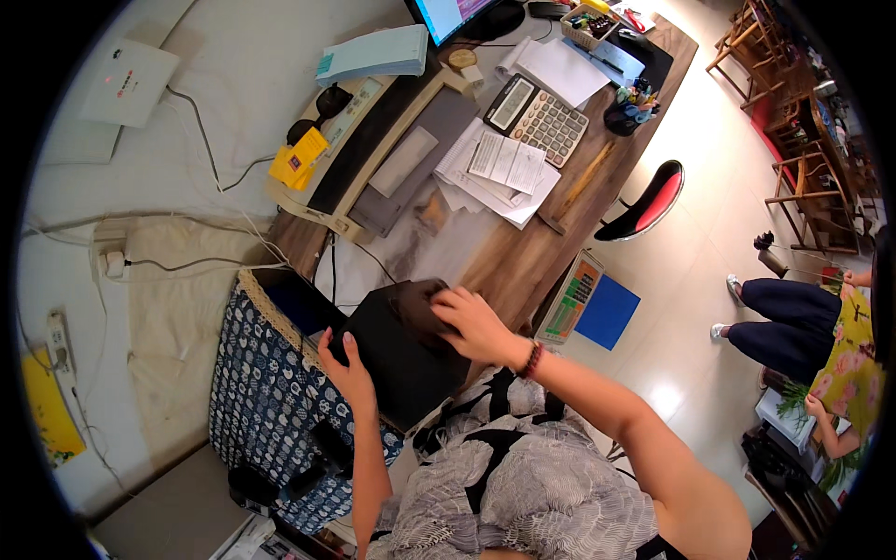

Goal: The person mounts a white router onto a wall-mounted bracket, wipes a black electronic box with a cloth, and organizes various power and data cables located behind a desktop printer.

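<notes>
Black boxy item [397, 364], at the near end of the bench [509, 257], is steadied by the left hand [353, 381] (fingers loosely spread). Dark brown piece [417, 313] over it seems pinched in right hand's [474, 327] curled fingers: handling step, probably; steady support is called for next.

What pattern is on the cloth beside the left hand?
Dark blue cloth with small whitish motifs, cream trim along its upper edge; head view shows it.
</notes>
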Available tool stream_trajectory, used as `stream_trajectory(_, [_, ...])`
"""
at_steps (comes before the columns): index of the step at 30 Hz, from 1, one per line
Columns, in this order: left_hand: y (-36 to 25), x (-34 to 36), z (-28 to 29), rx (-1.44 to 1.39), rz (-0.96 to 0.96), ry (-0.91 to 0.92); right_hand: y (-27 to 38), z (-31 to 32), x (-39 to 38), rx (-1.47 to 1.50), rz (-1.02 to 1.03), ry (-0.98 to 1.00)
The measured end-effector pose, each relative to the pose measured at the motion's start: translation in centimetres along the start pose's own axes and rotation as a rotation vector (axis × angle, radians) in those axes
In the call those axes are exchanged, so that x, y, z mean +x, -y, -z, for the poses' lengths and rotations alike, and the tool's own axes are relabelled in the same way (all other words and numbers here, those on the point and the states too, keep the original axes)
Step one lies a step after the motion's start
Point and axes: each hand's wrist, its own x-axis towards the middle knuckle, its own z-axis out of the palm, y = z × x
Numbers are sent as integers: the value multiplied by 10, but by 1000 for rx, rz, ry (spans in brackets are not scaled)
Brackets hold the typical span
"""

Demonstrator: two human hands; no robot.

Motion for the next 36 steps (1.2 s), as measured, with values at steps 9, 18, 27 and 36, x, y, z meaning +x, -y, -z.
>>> stream_trajectory(9, [-6,2,-5,69,-83,61,12,-13,65,-302,8,-216])
stream_trajectory(18, [0,2,-2,83,-92,28,22,-4,9,-208,41,-157])
stream_trajectory(27, [-1,4,-3,70,-66,35,8,-7,-10,-98,2,-139])
stream_trajectory(36, [-10,-2,-3,64,29,38,-22,-13,-59,56,-312,-229])
